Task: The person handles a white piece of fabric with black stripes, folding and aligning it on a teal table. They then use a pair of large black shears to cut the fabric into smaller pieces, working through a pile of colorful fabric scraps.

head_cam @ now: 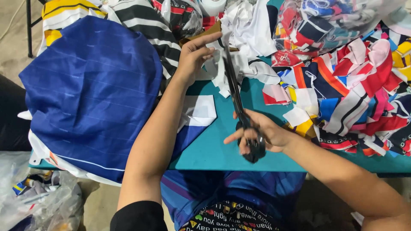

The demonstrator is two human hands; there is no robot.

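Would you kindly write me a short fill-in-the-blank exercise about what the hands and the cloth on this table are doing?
1. The right hand grips long black ____.
2. The left hand holds a piece of brown ____.
3. The table top is coloured ____.
4. The big cloth left of the arms is ____.

Missing words: scissors; card; teal; blue

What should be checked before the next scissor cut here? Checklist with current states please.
1. Right hand has its grip on the scissors handles: ok.
2. Left hand holds the brown piece at the blade tips: ok.
3. Left fingers clear of the blades: not ok, they sit right beside the tips.
4. Blades open or shut: cannot tell, they look like one dark line.
5. Bare teal table under the handles: ok.
6. Blue striped fabric lies apart from the blades: ok.
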